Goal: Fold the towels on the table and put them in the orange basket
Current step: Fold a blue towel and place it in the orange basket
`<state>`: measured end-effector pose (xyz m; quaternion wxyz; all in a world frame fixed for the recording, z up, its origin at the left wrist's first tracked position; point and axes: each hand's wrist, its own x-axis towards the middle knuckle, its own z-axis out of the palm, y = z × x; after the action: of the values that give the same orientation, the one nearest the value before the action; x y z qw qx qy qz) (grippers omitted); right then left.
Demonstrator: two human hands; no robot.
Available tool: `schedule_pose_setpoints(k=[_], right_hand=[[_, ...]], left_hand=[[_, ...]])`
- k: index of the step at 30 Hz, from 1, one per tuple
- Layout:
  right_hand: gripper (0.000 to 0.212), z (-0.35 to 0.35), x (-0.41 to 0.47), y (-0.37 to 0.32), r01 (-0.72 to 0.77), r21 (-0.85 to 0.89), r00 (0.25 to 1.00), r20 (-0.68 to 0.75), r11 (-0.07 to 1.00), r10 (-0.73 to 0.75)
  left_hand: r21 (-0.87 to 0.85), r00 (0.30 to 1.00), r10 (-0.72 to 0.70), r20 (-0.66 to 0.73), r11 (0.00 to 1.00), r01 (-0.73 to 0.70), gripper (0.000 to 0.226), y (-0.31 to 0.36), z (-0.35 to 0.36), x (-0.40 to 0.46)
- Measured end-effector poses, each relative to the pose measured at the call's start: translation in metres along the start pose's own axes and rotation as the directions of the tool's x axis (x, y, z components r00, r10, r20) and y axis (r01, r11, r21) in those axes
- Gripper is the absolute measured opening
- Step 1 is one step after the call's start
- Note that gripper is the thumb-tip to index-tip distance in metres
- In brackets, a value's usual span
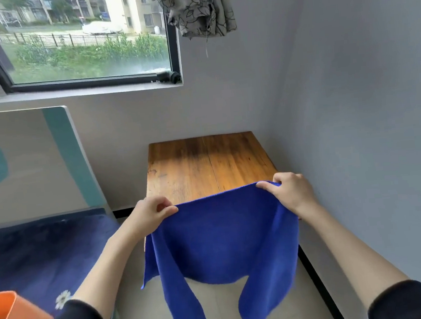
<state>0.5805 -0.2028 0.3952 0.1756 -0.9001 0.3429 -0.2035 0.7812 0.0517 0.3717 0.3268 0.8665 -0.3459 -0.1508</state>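
Head view: your left hand (153,211) and right hand (289,190) pinch the blue towel (224,239) (hanging off the tabletop (205,165)); uneven pull risks a skewed fold.

Background stuff: a black-framed window (86,37) looks out on greenery, a fence and apartment blocks. A grey patterned cloth (196,8) hangs just right of it. A white-and-teal board (33,159) leans on the wall above a dark blue cushion (39,253) with a daisy print.

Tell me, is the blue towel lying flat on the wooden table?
No, the left hand and right hand hold the blue towel up, hanging before the wooden table.
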Motion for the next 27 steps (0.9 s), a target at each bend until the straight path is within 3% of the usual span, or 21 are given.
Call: schedule_pose_setpoints(k=[4, 11, 17, 22, 27], right_hand=[[0.042, 0.024, 0.046, 0.01, -0.058, 0.086, 0.993, 0.103, 0.995, 0.049], [0.014, 0.06, 0.132, 0.049, -0.064, 0.085, 0.965, 0.259, 0.994, 0.04], [0.03, 0.116, 0.232, 0.086, -0.036, -0.136, 0.971, 0.228, 0.99, 0.067], [0.038, 0.16, 0.306, 0.11, 0.025, -0.282, 0.971, 0.234, 0.959, 0.043], [0.04, 0.204, 0.365, 0.124, 0.082, -0.404, 0.963, 0.267, 0.911, 0.032]], left_hand=[[0.089, 0.989, -0.011, 0.149, 0.996, -0.003, 0.013, -0.016, -0.003, 0.06], [0.133, 0.994, -0.11, 0.026, 0.985, 0.106, 0.023, -0.041, 0.016, 0.148], [0.155, 0.98, -0.168, 0.111, 0.977, 0.149, 0.01, -0.057, 0.043, 0.246], [0.26, 0.982, -0.184, 0.045, 0.951, 0.167, 0.012, -0.059, 0.057, 0.324], [0.394, 0.97, -0.226, -0.092, 0.886, 0.243, 0.031, -0.072, 0.075, 0.386]])
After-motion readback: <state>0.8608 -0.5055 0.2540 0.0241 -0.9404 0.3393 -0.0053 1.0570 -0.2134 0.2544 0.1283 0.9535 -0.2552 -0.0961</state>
